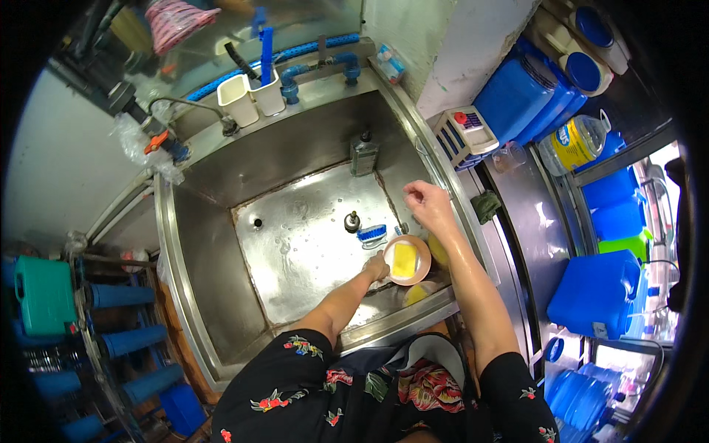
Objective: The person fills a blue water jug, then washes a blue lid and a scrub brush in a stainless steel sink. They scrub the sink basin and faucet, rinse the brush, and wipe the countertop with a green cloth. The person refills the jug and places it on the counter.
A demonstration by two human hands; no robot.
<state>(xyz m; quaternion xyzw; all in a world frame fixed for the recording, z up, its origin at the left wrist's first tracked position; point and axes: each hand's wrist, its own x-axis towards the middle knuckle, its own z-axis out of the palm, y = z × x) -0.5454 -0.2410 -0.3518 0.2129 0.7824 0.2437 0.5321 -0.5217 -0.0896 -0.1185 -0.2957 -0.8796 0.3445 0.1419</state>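
Observation:
A deep stainless steel sink [299, 249] lies before me. Down in it, my left hand [376, 268] grips the rim of a round pinkish bowl [425, 260], which holds a yellow sponge [405, 260] and whitish suds. My right hand [429, 204] is raised near the sink's right wall, its fingers curled; nothing shows in it. Beside the bowl are a blue-bristled scrub brush [372, 233] and a dark metal fitting [352, 222] on the sink floor. A clear bottle [364, 155] stands in the far right corner. Yellow round items [437, 252] are partly hidden behind the bowl and my right arm.
Blue pipework [316, 69] and two white holders [238, 99] line the back ledge. An orange-handled valve [157, 142] is at the left corner. Right of the sink are a small plastic basket [471, 138], a green scouring pad [486, 207], a plastic cup [508, 157] and blue jerrycans [592, 293].

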